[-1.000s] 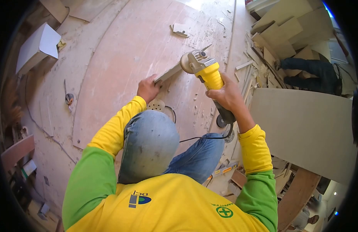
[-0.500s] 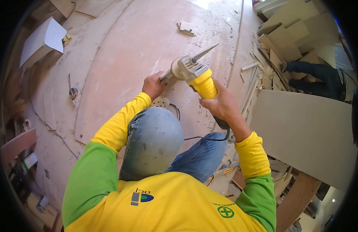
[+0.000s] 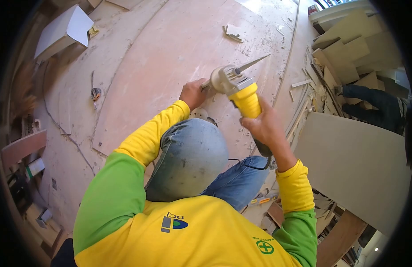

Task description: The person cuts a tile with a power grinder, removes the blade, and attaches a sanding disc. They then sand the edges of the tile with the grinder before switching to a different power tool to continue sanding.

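Note:
My right hand (image 3: 263, 125) grips the yellow body of an angle grinder (image 3: 241, 91), whose grey metal head points away from me over a large plywood sheet (image 3: 170, 58) on the floor. A thin grey strip (image 3: 252, 63) runs under the grinder's head and sticks out beyond it. My left hand (image 3: 193, 94) is closed on the near end of that strip, right beside the grinder's head. I crouch with one knee in jeans (image 3: 188, 155) raised between my arms. The grinder's black cord (image 3: 248, 164) trails back by my leg.
A white box (image 3: 66, 31) lies at the far left. Offcuts and boards (image 3: 343, 44) pile up at the right, where another person's dark-trousered legs (image 3: 370, 104) show. A large grey panel (image 3: 357, 160) lies at the right. A small scrap (image 3: 233, 32) rests on the plywood.
Both hands have drawn closer together, with the grinder's head sliding along the strip toward my left hand. More of the strip now pokes out past the head. The view has shifted too.

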{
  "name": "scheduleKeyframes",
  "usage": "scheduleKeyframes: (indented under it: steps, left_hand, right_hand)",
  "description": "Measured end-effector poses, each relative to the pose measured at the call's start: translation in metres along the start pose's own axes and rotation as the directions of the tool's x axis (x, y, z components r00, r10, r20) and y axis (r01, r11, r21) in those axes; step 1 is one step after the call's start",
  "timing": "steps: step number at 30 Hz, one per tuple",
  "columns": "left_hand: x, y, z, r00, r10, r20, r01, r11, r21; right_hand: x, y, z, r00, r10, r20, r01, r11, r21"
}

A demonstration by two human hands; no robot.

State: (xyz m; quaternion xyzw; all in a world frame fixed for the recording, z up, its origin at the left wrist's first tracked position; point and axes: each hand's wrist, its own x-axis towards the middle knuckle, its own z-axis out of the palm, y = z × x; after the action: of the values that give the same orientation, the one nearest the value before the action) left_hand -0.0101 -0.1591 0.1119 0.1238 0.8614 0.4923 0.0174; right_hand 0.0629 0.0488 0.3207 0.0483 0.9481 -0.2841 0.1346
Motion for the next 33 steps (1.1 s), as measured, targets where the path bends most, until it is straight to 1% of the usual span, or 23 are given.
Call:
scheduleKeyframes:
  steps: [2, 3, 4, 5, 6, 8, 10, 11, 13, 14, 15, 17, 18, 19, 21, 22, 24, 25, 26, 28, 29, 31, 33]
  left_hand:
    - [0.002, 0.001, 0.0, 0.995, -0.063, -0.073, 0.063, 0.998, -0.007]
    - [0.003, 0.002, -0.001, 0.995, -0.062, -0.081, 0.061, 0.998, -0.008]
    - [0.003, 0.004, -0.003, 0.993, -0.093, -0.074, 0.091, 0.995, -0.031]
    - [0.002, 0.006, -0.004, 0.99, -0.125, -0.065, 0.122, 0.991, -0.053]
    - [0.002, 0.008, -0.005, 0.99, -0.125, -0.067, 0.122, 0.991, -0.054]
    - [0.001, 0.007, -0.004, 0.996, -0.04, -0.078, 0.039, 0.999, -0.01]
    - [0.002, 0.002, -0.001, 0.997, -0.009, -0.08, 0.008, 1.0, -0.008]
    - [0.002, -0.002, 0.001, 0.997, 0.024, -0.08, -0.024, 1.0, -0.008]
    - [0.003, -0.004, 0.003, 0.997, 0.014, -0.076, -0.014, 1.0, -0.009]
    - [0.002, -0.003, 0.002, 0.997, 0.005, -0.072, -0.005, 1.0, -0.01]
    - [0.002, -0.002, 0.001, 0.997, 0.003, -0.074, -0.004, 1.0, -0.008]
    - [0.004, -0.002, 0.0, 0.997, -0.051, -0.061, 0.052, 0.998, 0.019]
    - [0.005, -0.001, -0.001, 0.997, -0.049, -0.062, 0.051, 0.999, 0.02]
    - [0.004, -0.002, 0.0, 0.998, -0.039, -0.04, 0.04, 0.998, 0.046]
    - [0.004, -0.001, -0.001, 0.999, -0.028, -0.017, 0.029, 0.997, 0.073]
    - [0.002, 0.0, -0.001, 0.999, -0.031, -0.025, 0.032, 0.998, 0.053]
    - [0.002, 0.0, -0.002, 0.999, -0.036, -0.032, 0.037, 0.999, 0.034]
    - [0.002, -0.002, 0.0, 0.999, -0.021, -0.043, 0.021, 1.0, -0.003]
    - [0.002, -0.003, 0.001, 0.998, -0.006, -0.055, 0.003, 0.999, -0.042]
    - [0.002, -0.003, 0.002, 0.998, -0.038, -0.059, 0.037, 0.999, -0.007]
    - [0.003, -0.002, 0.002, 0.995, -0.069, -0.067, 0.071, 0.997, 0.028]
    - [0.004, -0.001, 0.0, 0.998, -0.051, -0.028, 0.052, 0.998, 0.046]
    - [0.003, 0.001, -0.001, 0.999, -0.028, 0.019, 0.027, 0.998, 0.061]
  right_hand:
    - [0.01, 0.015, -0.001, 0.999, 0.035, -0.039, -0.034, 0.999, 0.03]
    - [0.016, 0.019, -0.005, 0.995, 0.07, -0.075, -0.065, 0.996, 0.06]
    - [0.019, 0.017, -0.011, 0.99, 0.125, -0.069, -0.124, 0.992, 0.029]
    - [0.017, 0.014, -0.014, 0.99, 0.124, -0.07, -0.123, 0.992, 0.027]
    - [0.015, 0.01, -0.017, 0.992, 0.11, -0.057, -0.111, 0.994, 0.002]
    - [0.006, -0.001, -0.016, 0.994, 0.097, -0.043, -0.098, 0.995, -0.021]
    - [-0.006, -0.014, -0.006, 0.996, 0.08, 0.034, -0.078, 0.996, -0.047]
    - [-0.009, -0.015, -0.002, 0.996, 0.082, 0.037, -0.08, 0.996, -0.045]
    - [-0.013, -0.015, 0.004, 1.0, -0.001, 0.029, 0.002, 0.999, -0.035]
    - [-0.01, -0.013, 0.005, 0.998, 0.052, 0.029, -0.051, 0.999, -0.004]
    - [-0.007, -0.012, 0.006, 0.998, 0.049, 0.03, -0.049, 0.999, -0.004]
    - [0.0, -0.008, 0.004, 0.996, 0.084, -0.021, -0.082, 0.994, 0.069]
    - [0.0, -0.008, 0.003, 0.997, 0.075, -0.011, -0.074, 0.993, 0.092]
    - [-0.002, -0.015, 0.0, 0.997, 0.074, -0.012, -0.073, 0.993, 0.093]
    - [-0.011, -0.036, -0.005, 0.991, 0.121, 0.056, -0.117, 0.991, -0.072]
    - [-0.014, -0.035, -0.003, 0.991, 0.121, 0.056, -0.117, 0.991, -0.071]
    - [-0.017, -0.027, 0.006, 1.0, -0.002, 0.024, 0.003, 1.0, -0.026]
    - [-0.013, -0.019, 0.009, 1.0, -0.002, 0.024, 0.003, 1.0, -0.025]
    - [-0.006, -0.009, 0.009, 1.0, 0.021, -0.016, -0.021, 1.0, 0.013]
    - [-0.002, -0.006, 0.004, 0.997, 0.046, -0.061, -0.043, 0.998, 0.051]
    - [-0.002, -0.014, -0.003, 0.996, 0.075, -0.044, -0.074, 0.997, 0.025]
    - [-0.004, -0.019, -0.005, 0.993, 0.109, -0.036, -0.109, 0.994, -0.003]
    - [-0.012, -0.019, 0.002, 0.994, 0.094, 0.052, -0.095, 0.996, 0.001]
